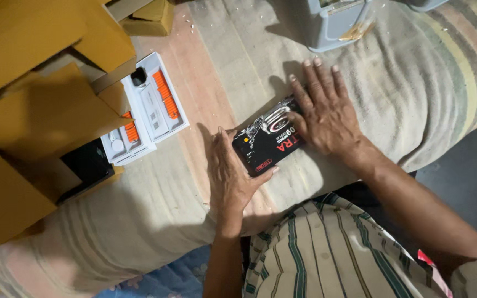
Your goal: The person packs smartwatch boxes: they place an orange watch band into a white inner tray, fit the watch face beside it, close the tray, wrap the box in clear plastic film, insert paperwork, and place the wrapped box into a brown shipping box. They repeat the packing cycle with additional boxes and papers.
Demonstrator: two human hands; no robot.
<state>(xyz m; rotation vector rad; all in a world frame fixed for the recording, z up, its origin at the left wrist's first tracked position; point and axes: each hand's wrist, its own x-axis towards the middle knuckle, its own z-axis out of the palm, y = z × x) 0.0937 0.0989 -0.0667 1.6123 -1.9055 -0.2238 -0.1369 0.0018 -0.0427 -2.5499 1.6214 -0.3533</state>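
A small black product box (267, 140) with a picture of a watch on its lid lies on a striped cloth (415, 83). My right hand (327, 113) lies flat over the box's far right part, fingers spread and pressing down. Against the box's near left edge rests my left hand (232, 176), palm on the cloth, thumb and fingers touching the box's side. Both hands hold the box between them.
Two white plastic trays with orange straps (150, 105) sit to the left, beside open brown cardboard boxes (34, 110). A black box lid (86, 165) lies under the cardboard. A grey plastic container (335, 22) stands at the back. My striped shirt (332, 248) fills the foreground.
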